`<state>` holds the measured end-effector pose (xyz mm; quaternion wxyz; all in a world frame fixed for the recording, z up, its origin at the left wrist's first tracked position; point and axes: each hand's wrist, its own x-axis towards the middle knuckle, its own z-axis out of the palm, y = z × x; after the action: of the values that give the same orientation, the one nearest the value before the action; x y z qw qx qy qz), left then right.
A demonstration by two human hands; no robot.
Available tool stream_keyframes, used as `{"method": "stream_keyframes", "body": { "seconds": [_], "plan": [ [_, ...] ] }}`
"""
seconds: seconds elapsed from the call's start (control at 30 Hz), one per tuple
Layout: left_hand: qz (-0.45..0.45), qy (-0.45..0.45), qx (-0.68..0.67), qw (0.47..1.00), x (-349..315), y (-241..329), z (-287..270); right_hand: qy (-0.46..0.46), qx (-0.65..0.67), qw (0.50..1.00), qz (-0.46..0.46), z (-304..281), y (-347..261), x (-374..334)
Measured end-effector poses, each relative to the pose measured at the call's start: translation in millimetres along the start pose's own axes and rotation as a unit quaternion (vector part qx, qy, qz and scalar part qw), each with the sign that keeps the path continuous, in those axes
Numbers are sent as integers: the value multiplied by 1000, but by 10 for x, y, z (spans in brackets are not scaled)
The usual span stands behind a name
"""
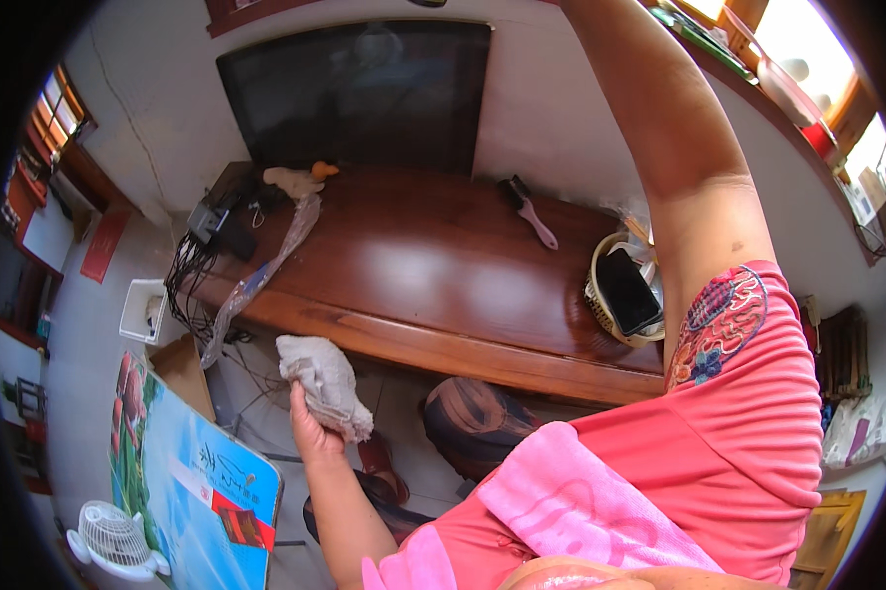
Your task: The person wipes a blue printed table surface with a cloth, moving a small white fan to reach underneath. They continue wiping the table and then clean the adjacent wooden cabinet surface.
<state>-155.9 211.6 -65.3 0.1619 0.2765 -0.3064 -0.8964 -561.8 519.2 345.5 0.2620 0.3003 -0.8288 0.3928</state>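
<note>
My left hand [315, 433] is closed around a bunched white cloth [323, 379]. It holds the cloth in front of the wooden cabinet [394, 256], near its front edge. My right arm [674, 118] stretches up past the top of the view, and its hand is out of sight. A television [359, 98] stands against the wall at the back of the cabinet. A pink towel [586, 492] lies across my front.
On the cabinet are a hairbrush [531, 214], a basket [600, 310] with a black phone [628, 292], and a long plastic wrapper [266, 275]. Cables [192, 270] hang at its left end. A blue folding table [207, 482] carries a white fan [114, 536].
</note>
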Motion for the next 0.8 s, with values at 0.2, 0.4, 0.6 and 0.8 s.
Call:
{"method": "stream_keyframes", "body": {
  "seconds": [0.2,0.4,0.6,0.8],
  "plan": [
    [-1,16,6,1000,42,-59,-87,163,-210,963,-38,-428,595,581],
    [-1,22,11,1000,122,-67,-179,188,-325,925,58,-749,1024,993],
    [-1,16,9,1000,110,-72,-134,167,-346,918,95,-783,1203,951],
    [8,15,2,1000,130,-85,-164,151,-349,918,112,-791,1317,986]
  ]
}}
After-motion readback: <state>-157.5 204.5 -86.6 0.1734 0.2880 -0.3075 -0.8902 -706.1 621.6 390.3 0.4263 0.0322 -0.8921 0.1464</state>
